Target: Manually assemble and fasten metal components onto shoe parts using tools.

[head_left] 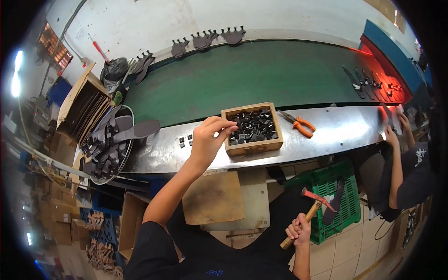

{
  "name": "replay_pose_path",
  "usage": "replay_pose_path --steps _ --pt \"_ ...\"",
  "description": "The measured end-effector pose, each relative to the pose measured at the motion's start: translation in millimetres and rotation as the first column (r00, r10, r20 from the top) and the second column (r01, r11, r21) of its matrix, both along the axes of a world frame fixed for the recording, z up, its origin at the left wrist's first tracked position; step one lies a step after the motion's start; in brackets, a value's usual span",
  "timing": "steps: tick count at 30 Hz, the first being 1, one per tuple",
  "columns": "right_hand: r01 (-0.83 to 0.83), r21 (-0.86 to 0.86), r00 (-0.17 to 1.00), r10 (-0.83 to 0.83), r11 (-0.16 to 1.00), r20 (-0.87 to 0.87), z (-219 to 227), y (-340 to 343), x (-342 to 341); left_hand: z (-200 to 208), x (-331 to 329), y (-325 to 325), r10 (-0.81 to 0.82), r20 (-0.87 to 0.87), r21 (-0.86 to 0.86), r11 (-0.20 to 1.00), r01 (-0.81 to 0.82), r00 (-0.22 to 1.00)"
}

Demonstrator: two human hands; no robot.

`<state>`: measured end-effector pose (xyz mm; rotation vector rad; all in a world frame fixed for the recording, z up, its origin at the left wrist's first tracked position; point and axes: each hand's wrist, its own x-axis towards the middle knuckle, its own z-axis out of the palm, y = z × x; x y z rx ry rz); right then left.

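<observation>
My left hand [208, 140] is over the left edge of a wooden box [254, 149] with its thumb and fingertips brought together. Whether a small piece is in that pinch I cannot make out. Many small shiny black pieces [254, 127] fill the box. Several similar black pieces [183, 141] lie on the metal ledge, left of my left hand. Low on the right, my right hand [298, 228] is wrapped round the wooden handle of a hammer [308, 214]; its red head points up. Orange-handled pliers [298, 124] rest on the ledge just right of the box.
A green conveyor belt [224, 79] runs behind the metal ledge [326, 128], with dark sole-shaped parts [203, 41] along its far edge. A basket of dark parts [108, 149] stands at left. Below right is a green crate [343, 196]; beyond it, a co-worker [410, 172] handles something.
</observation>
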<state>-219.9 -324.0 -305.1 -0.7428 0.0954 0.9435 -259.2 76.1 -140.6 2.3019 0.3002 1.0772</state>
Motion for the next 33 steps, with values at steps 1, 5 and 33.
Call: replay_pose_path --steps 1,5,33 --pt "0.011 -0.005 1.0 -0.011 1.0 -0.019 1.1 0.3 0.2 1.1 -8.3 -2.8 0.027 -0.011 -0.014 1.0 -0.027 1.0" --pt "-0.03 -0.058 0.998 0.034 0.998 0.056 2.5 3.9 -0.8 -9.4 -41.7 4.7 0.123 -0.107 -0.052 0.99 -0.129 0.987" --pt "-0.017 -0.145 0.997 0.027 0.989 0.067 4.8 11.0 -3.7 -92.0 -76.3 79.0 0.372 -0.43 0.111 0.926 -0.361 0.823"
